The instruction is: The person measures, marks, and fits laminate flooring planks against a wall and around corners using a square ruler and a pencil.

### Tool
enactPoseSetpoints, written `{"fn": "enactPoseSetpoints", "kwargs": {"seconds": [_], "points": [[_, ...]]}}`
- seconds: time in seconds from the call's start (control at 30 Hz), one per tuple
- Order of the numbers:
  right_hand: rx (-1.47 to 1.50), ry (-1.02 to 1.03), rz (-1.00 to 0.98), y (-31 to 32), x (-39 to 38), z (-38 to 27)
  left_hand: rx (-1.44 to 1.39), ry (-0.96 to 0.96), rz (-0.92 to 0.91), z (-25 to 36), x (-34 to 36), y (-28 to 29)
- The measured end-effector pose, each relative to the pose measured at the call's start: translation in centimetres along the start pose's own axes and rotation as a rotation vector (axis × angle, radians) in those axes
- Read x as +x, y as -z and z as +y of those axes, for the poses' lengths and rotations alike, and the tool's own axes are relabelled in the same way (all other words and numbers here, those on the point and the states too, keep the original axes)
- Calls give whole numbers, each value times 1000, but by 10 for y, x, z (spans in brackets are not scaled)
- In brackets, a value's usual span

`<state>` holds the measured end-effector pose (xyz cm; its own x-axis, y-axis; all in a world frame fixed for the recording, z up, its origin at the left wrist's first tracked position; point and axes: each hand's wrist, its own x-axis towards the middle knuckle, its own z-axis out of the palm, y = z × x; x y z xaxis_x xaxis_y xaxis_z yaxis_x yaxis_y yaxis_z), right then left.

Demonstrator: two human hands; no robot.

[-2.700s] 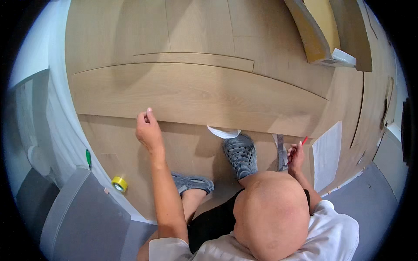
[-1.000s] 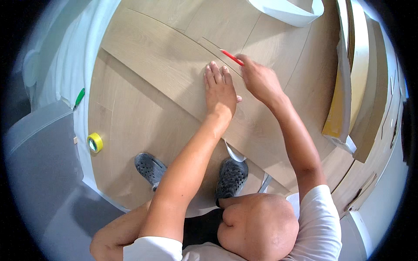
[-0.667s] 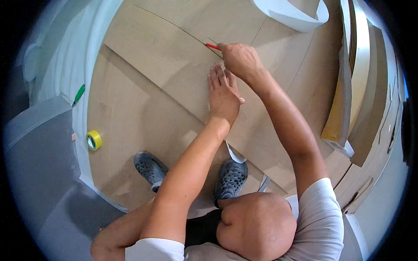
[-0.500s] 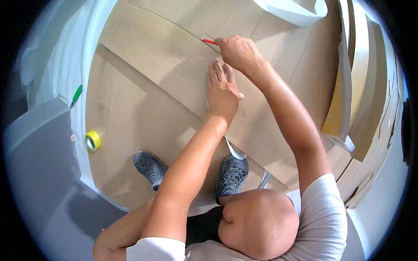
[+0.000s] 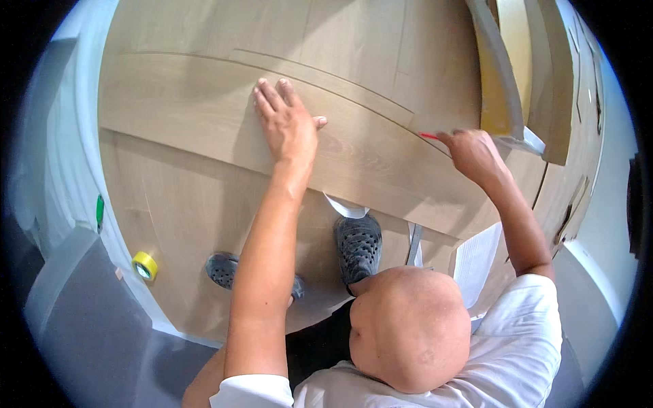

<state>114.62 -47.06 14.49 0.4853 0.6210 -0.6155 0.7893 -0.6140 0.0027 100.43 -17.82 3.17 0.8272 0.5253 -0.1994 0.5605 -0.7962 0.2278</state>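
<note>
A long light-wood plank point(image 5: 183, 102) lies across the laid wooden floor in front of me. My left hand point(image 5: 291, 132) presses flat on it, fingers spread, the fingertips near its far edge. Off to the right, my right hand point(image 5: 475, 158) is closed around a slim red pencil-like tool point(image 5: 428, 135). The red end points left and rests by the plank's far edge; most of the tool is hidden in the fist. Beyond that edge a narrow wooden strip point(image 5: 326, 79) shows, outlined by thin dark lines.
Bent boards point(image 5: 513, 68) stand at the far right. A yellow tape roll point(image 5: 144, 265) and a green-handled tool point(image 5: 100, 213) lie at the left near white sheeting point(image 5: 78, 122). My dark clogs point(image 5: 358, 248) are below the plank, beside a white sheet point(image 5: 476, 262) and a grey metal strip point(image 5: 414, 243).
My right hand has moved rightward and nearer along the plank edge with the red tool. My left hand has shifted left along the plank. The view has turned.
</note>
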Motion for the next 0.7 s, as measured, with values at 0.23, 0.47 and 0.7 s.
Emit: {"fn": "enactPoseSetpoints", "kwargs": {"seconds": [0.23,0.47,0.7], "points": [[263,-310,307,-57,-63,10,22,-14,-50,3,1,5],[676,-720,425,-185,-119,-6,-260,-71,123,-42,-32,0],[539,-1275,502,-338,-235,44,-894,780,76,-105,-115,-30]]}}
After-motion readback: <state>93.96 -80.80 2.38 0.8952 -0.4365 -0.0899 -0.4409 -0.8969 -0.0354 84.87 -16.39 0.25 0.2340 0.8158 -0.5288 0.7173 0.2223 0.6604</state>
